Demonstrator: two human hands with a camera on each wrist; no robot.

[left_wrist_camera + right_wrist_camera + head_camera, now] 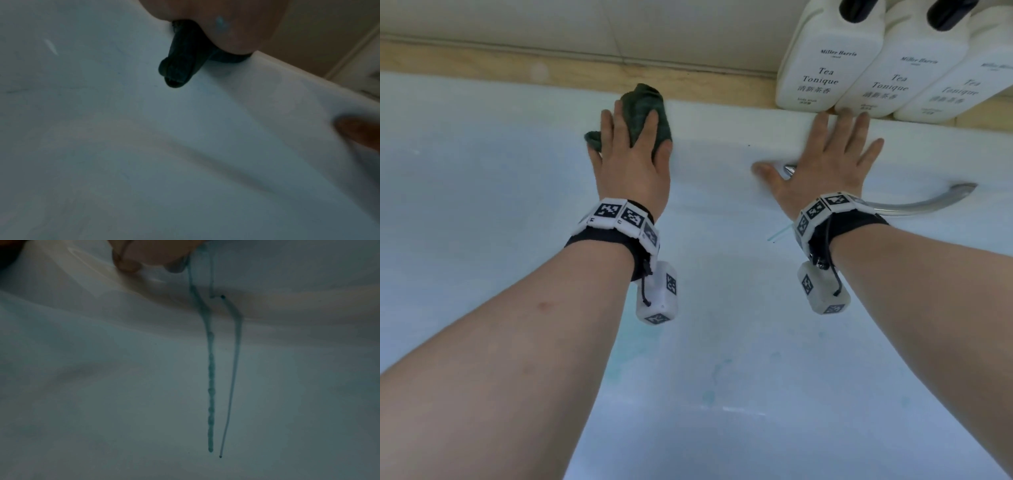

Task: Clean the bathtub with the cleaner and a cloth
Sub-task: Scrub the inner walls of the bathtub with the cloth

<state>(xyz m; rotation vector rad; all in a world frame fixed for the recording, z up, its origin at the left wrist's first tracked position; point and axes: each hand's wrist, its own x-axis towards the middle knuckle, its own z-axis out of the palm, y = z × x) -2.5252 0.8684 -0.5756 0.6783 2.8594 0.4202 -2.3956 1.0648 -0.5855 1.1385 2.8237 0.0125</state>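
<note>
**Cloth pressed to tub wall, other palm braced by handle**

Bathtub (482, 144): white, far inner wall w/ teal cleaner streaks (211, 386) running down below right palm; fainter teal smears lower on tub floor.

Three white "Tea Tonique" bottles (825, 68): on ledge just above tub rim, far right.

Chrome grab handle (928, 202): on tub wall under rim, partly behind right wrist.

Right hand (828, 161): spread flat, fingers straight & splayed, pressed on tub wall/rim; fingertips just below bottles, thumb out left. Holding nothing.

Left hand (631, 154): left of handle, on tub wall near rim; fingers loosely curved over cloth, pressing it to tub.

Cloth (643, 106): dark green, bunched, sticking out past fingertips; fold hangs below palm in left wrist view (180, 65).
</note>
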